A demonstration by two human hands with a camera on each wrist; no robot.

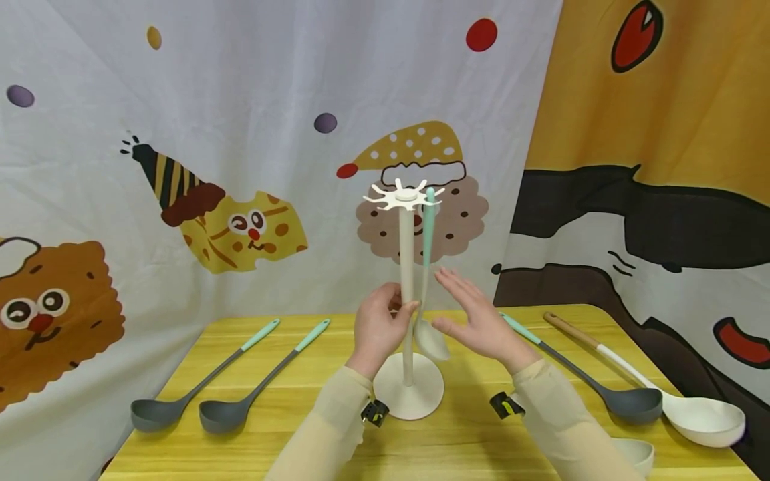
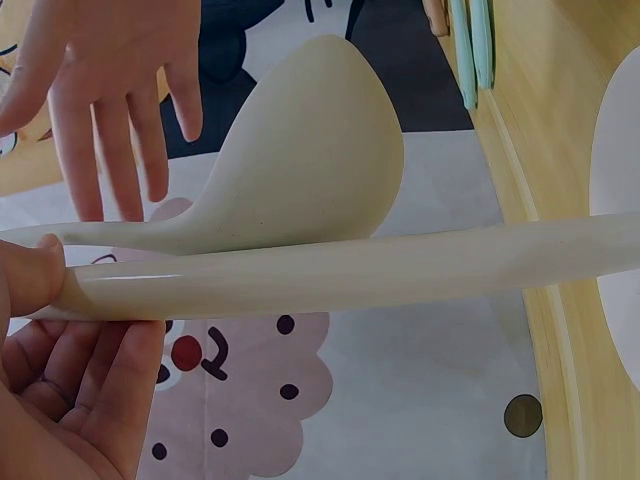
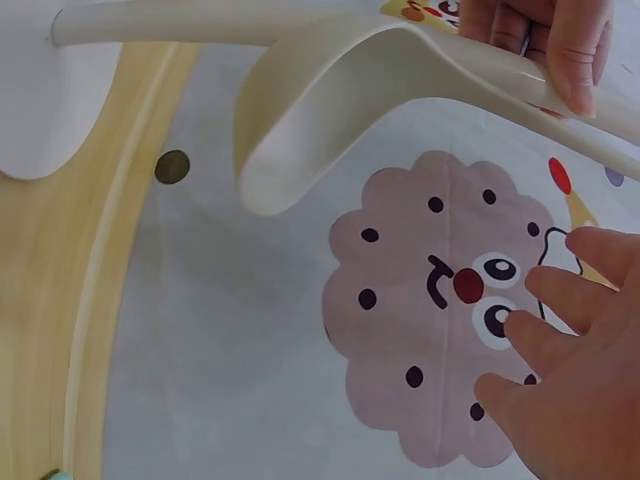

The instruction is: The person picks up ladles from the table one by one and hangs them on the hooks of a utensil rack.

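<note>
A cream utensil stand (image 1: 407,267) rises from a round base, with a ring of hooks at its top. From one hook hangs a cream ladle (image 1: 432,339) with a mint green handle; its bowl hangs beside the post in the left wrist view (image 2: 310,150). My left hand (image 1: 383,325) grips the post about halfway up, thumb on one side and fingers round the other. Just right of the ladle, my right hand (image 1: 478,322) is held with its fingers spread and straight, apart from the ladle in the right wrist view.
Two grey ladles (image 1: 222,415) with mint handles lie on the left of the wooden table (image 1: 289,454). Over on the right lie another grey ladle (image 1: 631,405), a white ladle (image 1: 706,419) with a wooden-coloured handle, and a partly hidden cream bowl-shaped piece (image 1: 639,454). A printed curtain (image 1: 271,67) hangs behind.
</note>
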